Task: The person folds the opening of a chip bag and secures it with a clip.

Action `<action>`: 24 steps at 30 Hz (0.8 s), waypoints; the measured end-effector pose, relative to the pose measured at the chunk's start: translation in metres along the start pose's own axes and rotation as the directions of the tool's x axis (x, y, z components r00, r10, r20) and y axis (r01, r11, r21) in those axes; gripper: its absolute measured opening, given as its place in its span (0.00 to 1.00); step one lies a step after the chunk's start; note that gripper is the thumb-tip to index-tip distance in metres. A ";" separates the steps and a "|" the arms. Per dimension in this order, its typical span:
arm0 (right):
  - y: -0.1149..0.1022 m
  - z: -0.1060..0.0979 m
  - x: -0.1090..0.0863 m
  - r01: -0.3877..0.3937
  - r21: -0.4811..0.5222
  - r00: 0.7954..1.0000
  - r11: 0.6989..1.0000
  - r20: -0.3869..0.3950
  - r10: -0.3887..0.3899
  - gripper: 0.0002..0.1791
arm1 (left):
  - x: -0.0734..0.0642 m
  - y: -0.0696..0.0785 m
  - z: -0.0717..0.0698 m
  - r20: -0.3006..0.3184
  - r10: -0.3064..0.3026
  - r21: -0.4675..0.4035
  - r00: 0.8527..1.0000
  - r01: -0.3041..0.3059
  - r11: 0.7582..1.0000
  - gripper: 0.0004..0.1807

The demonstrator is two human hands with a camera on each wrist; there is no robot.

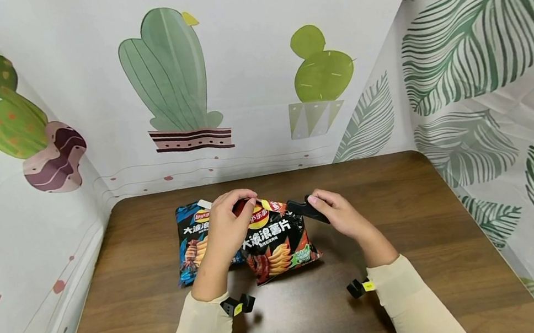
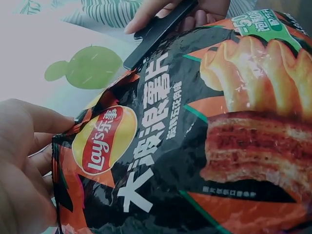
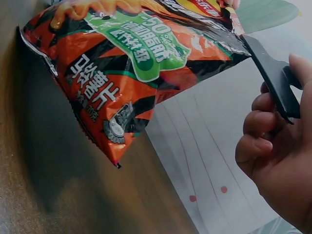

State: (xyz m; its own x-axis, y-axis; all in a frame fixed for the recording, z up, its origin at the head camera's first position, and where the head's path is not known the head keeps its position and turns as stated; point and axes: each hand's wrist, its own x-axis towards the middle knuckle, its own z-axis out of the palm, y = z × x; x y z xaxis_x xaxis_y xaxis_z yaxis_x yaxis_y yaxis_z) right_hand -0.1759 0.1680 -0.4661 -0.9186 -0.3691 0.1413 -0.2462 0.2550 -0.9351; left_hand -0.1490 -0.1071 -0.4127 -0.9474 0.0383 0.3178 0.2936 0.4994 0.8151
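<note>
A black and orange bag of potato chips stands tilted up on the table, its top edge raised. My left hand pinches the top left corner of this bag; in the left wrist view the thumb and fingers grip the bag's edge. My right hand holds a black bag clip between thumb and curled fingers. The far end of the clip sits at the bag's top right corner, as the right wrist view shows. Behind my left hand lies a blue chip bag, partly hidden.
A small white strip shows at the top of the blue bag. The brown wooden table ends at a white cloth backdrop printed with cacti and leaves. Black wrist cameras hang by both sleeves.
</note>
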 end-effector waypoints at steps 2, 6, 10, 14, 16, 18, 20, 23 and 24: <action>0.000 0.001 0.000 0.002 -0.004 1.000 1.000 -0.012 -0.002 0.16 | 0.000 0.000 0.000 0.003 -0.005 0.008 1.000 0.005 1.000 0.06; 0.000 0.002 0.000 0.009 0.000 0.999 1.000 -0.041 -0.009 0.15 | 0.000 -0.002 0.001 0.001 -0.009 0.053 1.000 0.008 0.999 0.07; 0.000 0.003 0.000 0.014 -0.018 0.997 1.000 -0.073 -0.015 0.14 | 0.000 -0.004 0.002 -0.003 -0.013 0.129 1.000 0.013 0.992 0.09; -0.001 0.003 0.000 0.010 -0.032 0.997 0.999 -0.074 -0.013 0.14 | 0.000 -0.005 0.003 0.010 -0.040 0.154 0.999 0.038 0.987 0.10; -0.004 0.003 -0.001 0.010 -0.034 0.997 0.999 -0.070 -0.013 0.14 | -0.001 -0.004 0.003 0.018 -0.053 0.142 0.998 0.050 0.989 0.10; -0.013 0.003 -0.003 0.016 -0.045 0.998 0.999 -0.067 -0.019 0.14 | -0.001 -0.005 0.003 0.026 -0.057 0.128 0.998 0.053 0.990 0.10; -0.024 0.003 -0.005 0.024 -0.048 0.997 0.999 -0.069 -0.027 0.14 | 0.000 -0.005 0.003 0.029 -0.057 0.112 0.998 0.054 0.992 0.09; -0.035 0.002 -0.008 0.036 -0.055 0.996 0.998 -0.074 -0.040 0.13 | 0.000 -0.006 0.004 0.030 -0.058 0.093 0.998 0.055 0.994 0.09; -0.035 0.002 -0.008 0.036 -0.053 0.996 0.998 -0.075 -0.040 0.13 | 0.000 -0.006 0.004 0.030 -0.059 0.084 0.998 0.056 0.995 0.09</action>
State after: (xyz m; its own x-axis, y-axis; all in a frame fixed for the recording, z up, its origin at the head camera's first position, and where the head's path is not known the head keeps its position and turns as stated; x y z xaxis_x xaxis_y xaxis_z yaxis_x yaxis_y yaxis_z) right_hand -0.1592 0.1599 -0.4350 -0.9286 -0.3108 0.2029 -0.2957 0.2888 -0.9106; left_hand -0.1511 -0.1066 -0.4194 -0.9665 0.0351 0.2544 0.2282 0.5715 0.7882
